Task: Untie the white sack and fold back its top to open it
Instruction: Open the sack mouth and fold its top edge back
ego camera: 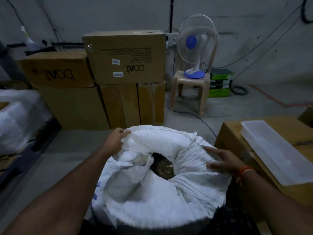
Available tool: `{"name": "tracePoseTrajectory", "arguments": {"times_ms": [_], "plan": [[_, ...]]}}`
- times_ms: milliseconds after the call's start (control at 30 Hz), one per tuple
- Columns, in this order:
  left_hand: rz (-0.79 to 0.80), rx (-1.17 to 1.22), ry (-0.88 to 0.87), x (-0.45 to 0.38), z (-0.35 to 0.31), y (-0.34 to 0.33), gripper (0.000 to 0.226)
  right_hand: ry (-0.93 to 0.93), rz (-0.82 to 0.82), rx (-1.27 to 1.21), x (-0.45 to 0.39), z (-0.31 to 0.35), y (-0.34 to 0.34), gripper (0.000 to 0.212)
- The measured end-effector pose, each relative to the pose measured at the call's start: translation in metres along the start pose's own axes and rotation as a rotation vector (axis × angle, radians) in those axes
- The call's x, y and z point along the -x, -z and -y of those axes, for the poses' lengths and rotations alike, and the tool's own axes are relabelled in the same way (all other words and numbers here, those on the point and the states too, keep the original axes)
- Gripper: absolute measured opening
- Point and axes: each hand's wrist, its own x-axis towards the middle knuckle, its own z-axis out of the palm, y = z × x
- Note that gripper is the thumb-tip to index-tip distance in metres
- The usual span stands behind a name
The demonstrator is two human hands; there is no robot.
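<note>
I see the white sack (160, 189) standing on the floor right below me, its top rolled outward around a dark opening. My left hand (115, 141) pinches the rolled rim at the far left; my right hand (223, 161) presses flat, fingers spread, on the right rim beside a cardboard box (227, 138).

Both bare arms reach forward; the left hand (114, 141) is curled closed in a pinch, the right hand (223, 161) lies flat, fingers spread (orange wristband).
</note>
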Motion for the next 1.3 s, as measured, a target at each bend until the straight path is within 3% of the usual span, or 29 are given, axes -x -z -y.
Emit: {"name": "tracePoseTrajectory", "arguments": {"times_ms": [100, 233, 367, 467, 567, 633, 700, 833, 933, 1000, 1133, 1233, 1300], "plan": [[-0.092, -0.065, -0.024, -0.016, 0.012, -0.014, 0.029, -0.004, -0.002, 0.084, -0.014, -0.016, -0.010, 0.090], [-0.099, -0.079, -0.028, -0.026, 0.028, -0.024, 0.033, -0.065, -0.059, 0.167, -0.032, -0.037, -0.024, 0.096], [-0.138, -0.146, 0.007, -0.030, 0.034, -0.024, 0.034, -0.071, -0.067, 0.274, -0.045, -0.036, -0.030, 0.089], [-0.267, -0.223, -0.027, -0.010, 0.027, -0.018, 0.046, -0.079, -0.378, 0.489, -0.035, -0.021, -0.041, 0.066], [-0.460, -0.137, -0.132, 0.044, 0.012, -0.024, 0.052, 0.169, -0.682, 0.549, 0.004, 0.017, -0.073, 0.046], [-0.510, -0.087, -0.174, 0.089, 0.005, -0.037, 0.049, 0.357, -0.637, 0.502, 0.033, 0.043, -0.109, 0.044], [-0.470, -0.033, -0.199, 0.136, -0.001, -0.059, 0.049, 0.454, -0.473, 0.513, 0.061, 0.053, -0.155, 0.044], [-0.321, 0.022, -0.091, 0.203, -0.007, -0.095, 0.067, 0.446, -0.310, 0.594, 0.098, 0.060, -0.233, 0.055], [-0.202, -0.038, 0.020, 0.227, -0.011, -0.111, 0.080, 0.335, -0.341, 0.617, 0.101, 0.070, -0.244, 0.055], [-0.121, -0.162, 0.006, 0.239, -0.019, -0.117, 0.083, 0.276, -0.371, 0.590, 0.100, 0.070, -0.239, 0.049], [-0.054, -0.424, -0.180, 0.242, -0.027, -0.127, 0.085, 0.237, -0.357, 0.471, 0.096, 0.053, -0.235, 0.047], [-0.047, -0.499, -0.304, 0.236, -0.019, -0.137, 0.107, 0.201, -0.394, 0.350, 0.090, 0.040, -0.232, 0.044], [-0.080, -0.453, -0.353, 0.230, -0.013, -0.143, 0.108, 0.179, -0.423, 0.292, 0.087, 0.036, -0.227, 0.042]]}}
